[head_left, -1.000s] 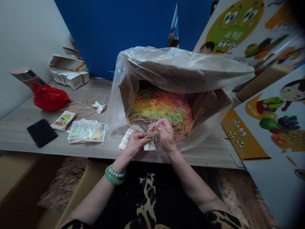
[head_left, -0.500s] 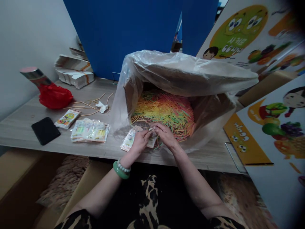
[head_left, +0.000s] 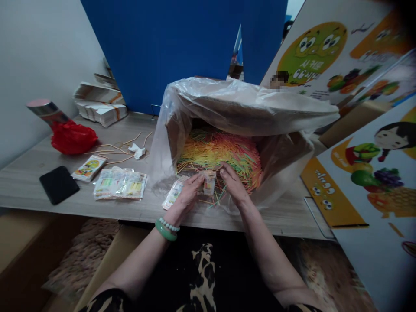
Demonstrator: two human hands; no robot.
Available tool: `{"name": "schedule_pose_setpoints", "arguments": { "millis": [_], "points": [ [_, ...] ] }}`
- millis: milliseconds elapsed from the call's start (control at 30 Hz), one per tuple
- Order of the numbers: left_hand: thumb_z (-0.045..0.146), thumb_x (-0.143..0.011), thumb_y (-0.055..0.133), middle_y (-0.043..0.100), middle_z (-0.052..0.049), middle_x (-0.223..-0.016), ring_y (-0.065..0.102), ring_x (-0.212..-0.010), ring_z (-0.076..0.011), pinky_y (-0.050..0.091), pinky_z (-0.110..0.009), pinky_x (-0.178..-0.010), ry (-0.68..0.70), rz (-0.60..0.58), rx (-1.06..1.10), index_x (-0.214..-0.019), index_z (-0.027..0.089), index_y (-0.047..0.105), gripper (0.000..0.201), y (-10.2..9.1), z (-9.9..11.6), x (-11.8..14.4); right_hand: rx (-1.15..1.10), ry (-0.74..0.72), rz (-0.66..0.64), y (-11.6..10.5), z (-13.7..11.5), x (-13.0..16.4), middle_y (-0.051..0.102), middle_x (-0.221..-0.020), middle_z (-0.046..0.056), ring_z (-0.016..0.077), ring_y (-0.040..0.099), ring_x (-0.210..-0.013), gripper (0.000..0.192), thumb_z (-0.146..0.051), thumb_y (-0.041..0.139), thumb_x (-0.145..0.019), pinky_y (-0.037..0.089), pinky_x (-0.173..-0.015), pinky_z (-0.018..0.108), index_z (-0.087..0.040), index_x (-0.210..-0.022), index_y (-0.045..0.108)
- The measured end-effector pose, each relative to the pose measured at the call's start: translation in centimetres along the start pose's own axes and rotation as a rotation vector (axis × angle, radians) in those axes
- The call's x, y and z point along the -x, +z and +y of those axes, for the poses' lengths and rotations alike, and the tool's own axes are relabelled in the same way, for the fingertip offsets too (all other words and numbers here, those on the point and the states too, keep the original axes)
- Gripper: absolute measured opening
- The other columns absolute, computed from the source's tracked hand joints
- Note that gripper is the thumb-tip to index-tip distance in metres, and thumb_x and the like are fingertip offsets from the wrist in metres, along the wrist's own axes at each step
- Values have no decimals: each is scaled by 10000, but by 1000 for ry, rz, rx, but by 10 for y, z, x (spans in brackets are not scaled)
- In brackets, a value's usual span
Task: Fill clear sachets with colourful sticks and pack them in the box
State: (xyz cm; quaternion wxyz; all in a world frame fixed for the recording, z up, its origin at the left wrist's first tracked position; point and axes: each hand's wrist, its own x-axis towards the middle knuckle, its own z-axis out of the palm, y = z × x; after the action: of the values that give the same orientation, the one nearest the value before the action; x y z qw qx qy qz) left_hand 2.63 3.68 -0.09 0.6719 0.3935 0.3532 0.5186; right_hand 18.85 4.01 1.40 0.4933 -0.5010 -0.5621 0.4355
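In my left hand (head_left: 190, 190), a small clear packet (head_left: 209, 183) with printing and a few yellowish sticks inside is held upright by its left edge. My right hand (head_left: 234, 185) is just right of the packet, apart from it, with its fingers loosely bent and nothing visible in them. Behind both hands, a heap of thin coloured sticks (head_left: 221, 149) in yellow, orange, pink and green lies in a cardboard box lined with clear plastic (head_left: 286, 112). Several printed packets (head_left: 172, 195) lie partly under my left hand.
Filled packets (head_left: 120, 184), a stack of printed packets (head_left: 89, 168) and a black flat pad (head_left: 59, 184) lie at left. Behind them are loose beige sticks (head_left: 110, 151), a red bag (head_left: 73, 138) and white bundles (head_left: 100, 108). Printed cartons (head_left: 364, 173) stand at right.
My hands, which were together at the packet, have parted. The right hand has moved slightly right, and the packet now shows upright in my left hand. The view has shifted a little.
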Motion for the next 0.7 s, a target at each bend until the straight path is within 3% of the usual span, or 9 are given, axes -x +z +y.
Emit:
{"name": "schedule_pose_setpoints", "arguments": {
  "millis": [133,233,300,433,500,600,700],
  "points": [
    [452,-753,756,745,-59,-940,650,-853,-190,501,-304,-789,-10,-12,71,-946,186,750,329,-5,5,5,61,47,-103,5,6,7,679,-914,34,190,611,-876,222,-368,627,-760,475,-829,326,-197,-892,679],
    [442,-732,777,748,-75,-971,661,-874,-199,508,-321,-824,-40,-23,82,-991,168,750,379,-10,9,10,124,46,-31,16,10,11,592,-706,-6,154,535,-703,156,-339,583,-728,419,-698,279,-189,-711,621],
    [407,-689,815,748,-78,-981,659,-872,-190,503,-310,-828,-33,-3,59,-993,159,758,397,-15,12,14,188,-13,2,28,8,14,569,-683,-9,151,518,-695,152,-318,548,-741,392,-689,272,-192,-675,601],
    [397,-670,825,747,-69,-915,643,-805,-161,495,-267,-745,0,115,-78,-875,149,782,324,-28,26,25,250,-147,-144,51,-2,20,611,-736,7,155,539,-741,136,-263,515,-761,396,-731,270,-198,-670,592],
    [421,-711,787,750,-73,-910,645,-809,-164,499,-270,-742,18,145,-147,-867,153,785,310,-40,39,32,255,-140,-169,53,-2,22,624,-758,9,156,545,-751,138,-263,504,-782,401,-733,266,-199,-717,608],
    [376,-694,789,757,-79,-942,659,-855,-174,506,-280,-783,94,241,-254,-818,156,781,252,-69,61,38,334,-47,-124,39,6,28,621,-783,2,159,545,-746,149,-265,499,-809,393,-706,262,-203,-837,632],
    [341,-674,788,752,-71,-842,661,-790,-183,510,-297,-753,130,438,-451,-815,141,771,246,-107,77,34,494,7,-97,18,17,38,605,-760,4,168,542,-744,126,-222,492,-807,390,-709,273,-198,-814,616]
  ]
}}
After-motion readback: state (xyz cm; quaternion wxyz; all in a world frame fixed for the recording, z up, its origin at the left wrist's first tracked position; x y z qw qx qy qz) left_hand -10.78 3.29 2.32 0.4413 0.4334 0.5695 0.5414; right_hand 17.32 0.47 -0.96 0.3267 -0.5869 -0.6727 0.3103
